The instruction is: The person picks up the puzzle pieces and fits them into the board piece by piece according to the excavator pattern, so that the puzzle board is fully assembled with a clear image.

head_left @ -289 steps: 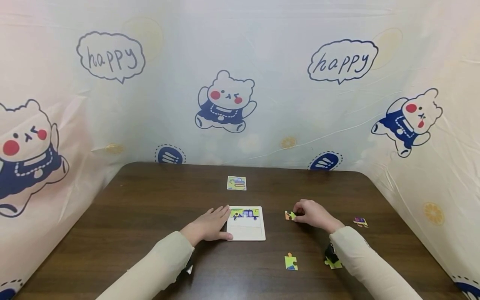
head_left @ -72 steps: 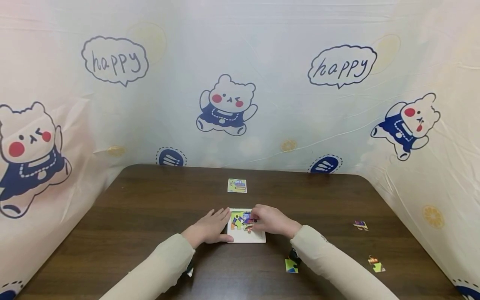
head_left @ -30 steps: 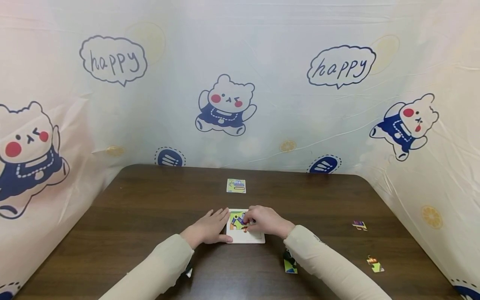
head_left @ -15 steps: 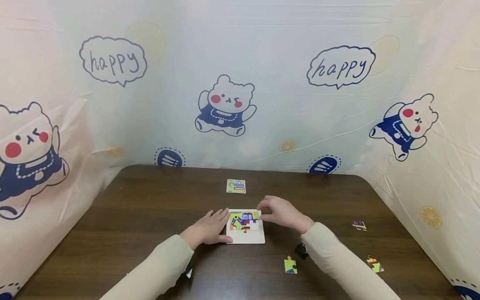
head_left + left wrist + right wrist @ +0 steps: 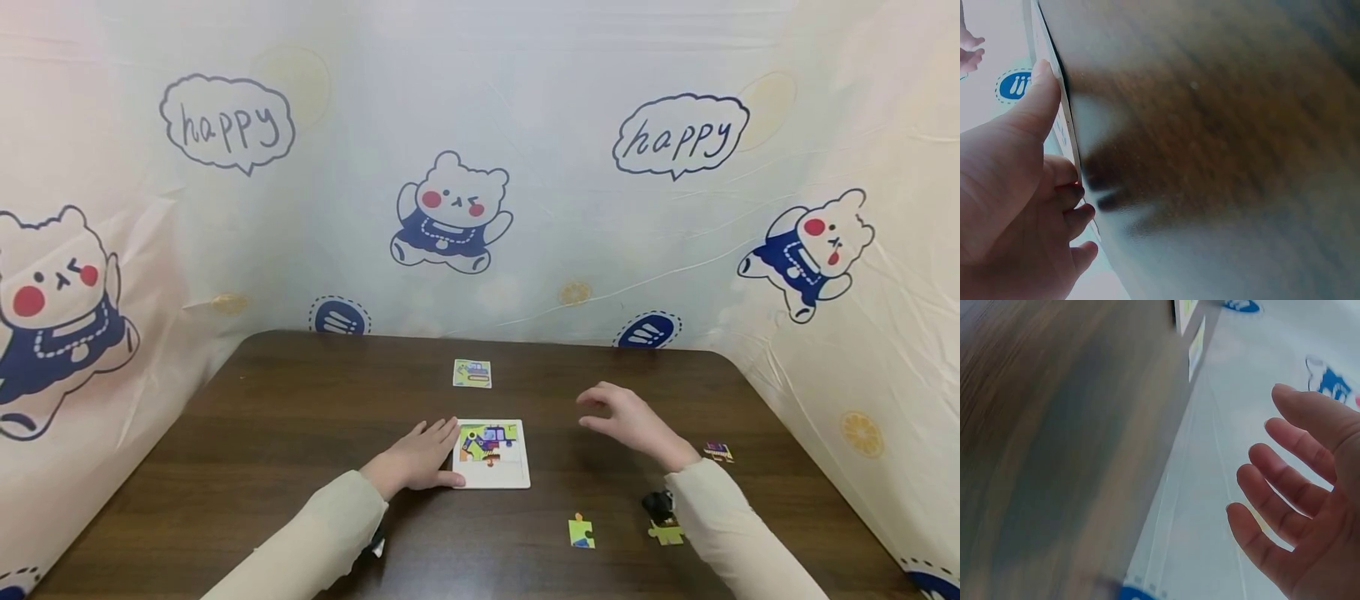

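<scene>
A white puzzle tray (image 5: 491, 480) lies mid-table in the head view, with colourful pieces of a vehicle picture filling its upper half and bare white below. My left hand (image 5: 420, 457) rests along its left edge, fingers straight and thumb at the lower corner. In the left wrist view the thumb (image 5: 1038, 103) lies along the tray's edge. To the right of the tray, my right hand (image 5: 632, 423) hovers with loosely bent fingers and holds nothing. The right wrist view shows its fingers (image 5: 1279, 500) spread apart.
Loose puzzle pieces lie on the right: a green and blue one (image 5: 581, 532), a green one (image 5: 667, 533) partly hidden by the right sleeve, and a purple one (image 5: 718, 452). A picture card (image 5: 472, 373) lies behind the tray. A printed curtain (image 5: 555, 208) surrounds the table.
Since 9.6 seconds ago, pieces have joined the tray's left and middle, including an orange-green one. My right hand has lifted off the tray and moved right. My left hand stays put.
</scene>
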Demonstrator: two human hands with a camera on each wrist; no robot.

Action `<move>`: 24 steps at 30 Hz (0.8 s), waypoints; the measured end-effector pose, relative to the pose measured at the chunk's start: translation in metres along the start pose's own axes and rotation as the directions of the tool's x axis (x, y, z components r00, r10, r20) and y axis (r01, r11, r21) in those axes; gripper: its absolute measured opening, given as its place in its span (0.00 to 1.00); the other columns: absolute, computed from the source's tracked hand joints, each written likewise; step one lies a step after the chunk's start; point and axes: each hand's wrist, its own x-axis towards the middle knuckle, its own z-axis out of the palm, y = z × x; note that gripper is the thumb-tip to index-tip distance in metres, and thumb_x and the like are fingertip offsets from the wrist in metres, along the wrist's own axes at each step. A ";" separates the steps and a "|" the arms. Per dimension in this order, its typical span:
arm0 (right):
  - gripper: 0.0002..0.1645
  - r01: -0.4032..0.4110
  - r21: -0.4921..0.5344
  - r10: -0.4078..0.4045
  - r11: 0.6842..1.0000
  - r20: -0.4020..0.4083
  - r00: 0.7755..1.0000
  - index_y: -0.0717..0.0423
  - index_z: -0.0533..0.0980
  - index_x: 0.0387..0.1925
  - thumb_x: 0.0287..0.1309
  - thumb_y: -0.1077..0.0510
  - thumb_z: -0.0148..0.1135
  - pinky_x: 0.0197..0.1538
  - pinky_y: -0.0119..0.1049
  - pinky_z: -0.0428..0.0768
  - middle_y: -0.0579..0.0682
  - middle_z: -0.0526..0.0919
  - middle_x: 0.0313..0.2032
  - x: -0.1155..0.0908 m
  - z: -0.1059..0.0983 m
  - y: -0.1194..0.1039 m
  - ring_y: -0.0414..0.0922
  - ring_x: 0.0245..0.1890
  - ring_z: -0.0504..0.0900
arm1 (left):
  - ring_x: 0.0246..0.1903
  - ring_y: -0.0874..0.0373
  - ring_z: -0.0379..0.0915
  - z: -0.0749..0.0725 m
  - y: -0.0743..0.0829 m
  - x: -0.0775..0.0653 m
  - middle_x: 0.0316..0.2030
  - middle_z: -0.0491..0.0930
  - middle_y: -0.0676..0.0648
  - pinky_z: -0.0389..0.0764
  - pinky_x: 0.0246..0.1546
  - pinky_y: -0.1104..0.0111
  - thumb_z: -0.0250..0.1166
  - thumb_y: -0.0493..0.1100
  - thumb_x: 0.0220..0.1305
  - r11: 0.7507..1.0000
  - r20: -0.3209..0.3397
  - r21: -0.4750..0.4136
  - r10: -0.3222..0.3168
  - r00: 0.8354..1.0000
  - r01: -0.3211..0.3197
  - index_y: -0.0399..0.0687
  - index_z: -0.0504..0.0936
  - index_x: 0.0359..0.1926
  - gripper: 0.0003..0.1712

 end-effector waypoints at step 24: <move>0.18 -0.289 -0.079 0.274 0.954 -0.154 0.949 0.66 0.77 0.41 0.50 0.59 0.68 0.34 0.43 0.76 0.59 0.80 0.35 -0.097 -0.058 0.095 0.52 0.34 0.78 | 0.67 0.47 0.46 -0.002 0.001 -0.003 0.68 0.51 0.39 0.48 0.63 0.51 0.57 0.64 0.58 1.000 0.000 -0.004 0.004 1.000 -0.004 0.35 0.56 0.68 0.48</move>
